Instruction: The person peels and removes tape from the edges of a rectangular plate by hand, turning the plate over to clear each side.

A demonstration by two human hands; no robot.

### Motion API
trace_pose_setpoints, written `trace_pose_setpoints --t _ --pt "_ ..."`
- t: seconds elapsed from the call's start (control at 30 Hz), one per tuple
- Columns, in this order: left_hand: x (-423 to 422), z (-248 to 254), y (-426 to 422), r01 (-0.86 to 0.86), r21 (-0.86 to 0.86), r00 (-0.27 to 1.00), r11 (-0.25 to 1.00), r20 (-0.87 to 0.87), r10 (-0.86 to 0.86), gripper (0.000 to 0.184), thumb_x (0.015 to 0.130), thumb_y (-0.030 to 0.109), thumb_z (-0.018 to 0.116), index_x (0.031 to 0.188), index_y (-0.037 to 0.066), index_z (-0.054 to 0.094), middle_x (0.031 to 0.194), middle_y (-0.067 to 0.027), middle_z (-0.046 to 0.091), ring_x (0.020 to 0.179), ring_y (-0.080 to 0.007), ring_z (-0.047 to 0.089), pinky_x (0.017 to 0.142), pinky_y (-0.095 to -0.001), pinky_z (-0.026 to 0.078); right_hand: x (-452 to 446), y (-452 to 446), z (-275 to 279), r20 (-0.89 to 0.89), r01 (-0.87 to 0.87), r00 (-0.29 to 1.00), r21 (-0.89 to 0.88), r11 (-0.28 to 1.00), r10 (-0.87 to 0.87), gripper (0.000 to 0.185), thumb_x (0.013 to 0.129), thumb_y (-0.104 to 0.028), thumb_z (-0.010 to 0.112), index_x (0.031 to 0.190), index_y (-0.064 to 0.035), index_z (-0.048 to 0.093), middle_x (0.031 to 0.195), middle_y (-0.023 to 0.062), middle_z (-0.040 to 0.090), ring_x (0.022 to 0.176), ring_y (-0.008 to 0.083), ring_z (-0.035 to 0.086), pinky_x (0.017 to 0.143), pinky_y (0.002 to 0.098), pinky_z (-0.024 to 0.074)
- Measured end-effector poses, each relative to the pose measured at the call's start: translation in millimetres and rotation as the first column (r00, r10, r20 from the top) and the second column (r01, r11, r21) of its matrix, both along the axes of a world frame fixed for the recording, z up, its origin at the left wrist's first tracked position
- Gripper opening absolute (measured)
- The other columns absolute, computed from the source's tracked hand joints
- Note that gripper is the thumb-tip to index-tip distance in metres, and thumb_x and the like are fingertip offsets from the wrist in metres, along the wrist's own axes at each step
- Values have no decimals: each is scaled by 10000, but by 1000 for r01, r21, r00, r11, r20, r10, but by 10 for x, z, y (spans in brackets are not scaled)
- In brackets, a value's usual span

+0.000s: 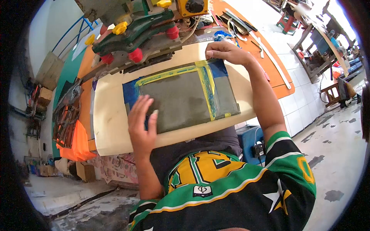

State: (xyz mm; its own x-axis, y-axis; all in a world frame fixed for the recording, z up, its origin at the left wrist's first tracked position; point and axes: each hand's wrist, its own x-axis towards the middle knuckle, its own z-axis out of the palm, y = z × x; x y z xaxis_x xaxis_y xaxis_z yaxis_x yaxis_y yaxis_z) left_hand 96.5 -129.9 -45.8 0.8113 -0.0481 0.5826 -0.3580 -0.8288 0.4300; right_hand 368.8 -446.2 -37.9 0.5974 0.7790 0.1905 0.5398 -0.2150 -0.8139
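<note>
Left hand (142, 122) spread, thumb apart, over the left edge of a gray panel (175, 102), right hand (228, 53) curled by its far-right corner, grip unclear, cream sheet (110, 119) beneath.

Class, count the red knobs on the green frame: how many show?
3: the left knob, the middle knob and the right knob, all along the green frame; others may be hidden.

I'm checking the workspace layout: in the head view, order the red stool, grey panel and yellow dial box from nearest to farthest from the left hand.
From the left hand:
1. Grey panel: right beside it.
2. Yellow dial box: ahead, top middle.
3. Red stool: farthest, upper right.
</note>
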Motion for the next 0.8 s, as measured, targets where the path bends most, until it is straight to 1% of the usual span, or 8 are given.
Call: trace_pose_setpoints --t 0.07,0.1,0.17,0.33,0.4,0.47,0.57,0.8 --pt "-32 -129 160 -171 -27 984 985 -46 170 402 990 156 648 1384 78 631 1476 -130 593 1439 -344 480 1182 -475 370 -114 -49 153 -83 56 995 -67 996 -61 315 1071 -354 580 1106 -53 666 934 -35 635 886 75 556 760 261 467" --pt "-45 -195 226 -167 -36 985 985 -45 165 402 990 156 648 1384 78 631 1476 -130 593 1439 -344 480 1182 -475 370 -122 -93 182 -41 53 997 -130 990 -59 316 1075 -353 574 1119 -56 668 946 -34 644 898 73 563 757 261 468" --pt "-59 -297 315 -216 118 970 969 -88 227 455 1002 202 633 1442 92 596 1537 -121 541 1481 -347 425 1192 -478 361 -105 -172 190 27 50 999 -184 982 -45 319 1073 -344 581 1149 -52 685 973 -27 678 905 69 586 753 263 480" --pt "-61 -318 312 -197 91 973 976 -104 206 447 1028 232 582 1450 84 579 1594 -114 477 1514 -349 374 1228 -478 303 -125 -249 204 -38 81 995 -192 978 -90 339 1023 -349 664 1194 -58 701 1035 36 717 945 144 668 821 321 539" --pt "-64 -322 313 -204 68 972 977 -105 211 448 1027 228 584 1453 90 578 1592 -110 480 1514 -350 374 1228 -479 305 -147 -165 178 151 53 988 -137 989 -32 323 988 -296 722 1172 -30 706 984 19 719 931 109 634 820 300 501" --pt "-68 -341 311 -205 68 972 976 -98 211 445 1023 220 583 1451 99 584 1593 -100 481 1513 -348 376 1224 -480 314 -209 -100 199 139 61 990 -150 987 -40 271 971 -256 741 1156 -60 714 1036 26 723 967 142 637 859 327 497" --pt "-60 -333 290 -233 76 970 970 -56 237 437 998 220 635 1420 112 624 1555 -86 529 1485 -332 424 1182 -469 377 -351 -6 262 450 114 892 -113 987 -52 172 975 -219 721 1094 -96 713 1061 23 690 1031 211 625 885 377 500" --pt "-51 -351 297 -233 73 971 970 -27 236 429 993 209 636 1408 103 632 1544 -88 542 1474 -335 441 1167 -470 393 -609 33 86 478 200 863 -21 979 -166 128 989 -176 672 1029 -54 673 1053 87 652 1047 279 623 927 414 499"
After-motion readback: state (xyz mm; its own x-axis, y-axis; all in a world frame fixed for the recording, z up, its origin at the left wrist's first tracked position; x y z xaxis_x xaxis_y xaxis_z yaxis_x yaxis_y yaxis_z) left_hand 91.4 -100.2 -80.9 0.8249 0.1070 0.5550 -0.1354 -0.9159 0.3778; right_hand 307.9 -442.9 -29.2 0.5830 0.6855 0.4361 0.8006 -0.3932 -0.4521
